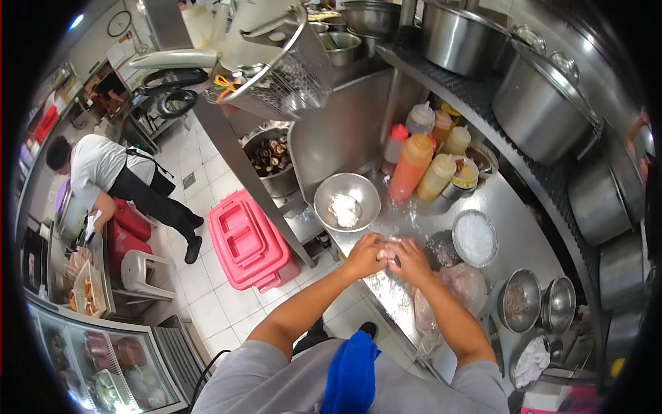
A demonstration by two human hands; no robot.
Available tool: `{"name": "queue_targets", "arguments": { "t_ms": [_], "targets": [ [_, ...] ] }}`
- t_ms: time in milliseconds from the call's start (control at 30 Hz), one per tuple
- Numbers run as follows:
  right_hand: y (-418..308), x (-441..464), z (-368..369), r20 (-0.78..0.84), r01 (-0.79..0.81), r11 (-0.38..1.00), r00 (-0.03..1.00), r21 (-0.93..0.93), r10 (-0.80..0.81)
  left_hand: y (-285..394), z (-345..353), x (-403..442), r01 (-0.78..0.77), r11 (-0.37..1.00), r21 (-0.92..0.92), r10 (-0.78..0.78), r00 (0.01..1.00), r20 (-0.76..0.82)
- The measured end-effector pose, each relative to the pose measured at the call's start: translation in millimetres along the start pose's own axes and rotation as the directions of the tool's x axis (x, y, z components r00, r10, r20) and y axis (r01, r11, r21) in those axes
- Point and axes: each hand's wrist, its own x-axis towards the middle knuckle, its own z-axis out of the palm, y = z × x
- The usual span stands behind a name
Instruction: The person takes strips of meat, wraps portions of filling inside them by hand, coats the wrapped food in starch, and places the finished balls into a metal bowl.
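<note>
Above the front edge of the steel counter (431,228), my left hand (363,256) and my right hand (411,263) meet with fingers curled around a small pale pinkish lump (387,254). A dark bit shows beside the lump at my right fingers; its exact kind I cannot make out. Just beyond my hands is a steel bowl (371,192) holding white powder (344,211). Right of them sits a round container of white powder (475,238). A clear plastic bag (458,290) with pinkish contents lies under my right forearm.
Squeeze bottles (415,165) stand at the counter's back, below a shelf with large pots (545,107). Small steel bowls (519,300) are at right. A pot of mushrooms (271,155) and a pink lidded bin (247,238) are left. Another person (114,165) bends over a far-left counter.
</note>
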Motion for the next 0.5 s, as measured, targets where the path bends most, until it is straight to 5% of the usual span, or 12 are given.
{"name": "queue_targets", "arguments": {
  "t_ms": [233, 300, 333, 500],
  "targets": [
    [1, 5, 9, 0.056, 0.103, 0.985, 0.994, -0.140, -0.096, -4, 1, -14, 0.162, 0.977, -0.137, -0.175, 0.981, -0.086],
    [3, 8, 8, 0.065, 0.122, 0.984, 0.991, -0.128, -0.114, 8, -2, -27, 0.318, 0.878, -0.357, -0.403, 0.894, -0.197],
    [3, 9, 8, 0.073, 0.131, 0.985, 0.990, -0.115, -0.123, 7, -2, -33, 0.314, 0.889, -0.334, -0.396, 0.893, -0.214],
    [24, 29, 19, 0.138, 0.059, 0.998, 0.989, -0.008, -0.057, -19, 17, -49, 0.443, 0.682, -0.582, -0.599, 0.794, -0.098]
  ]
}}
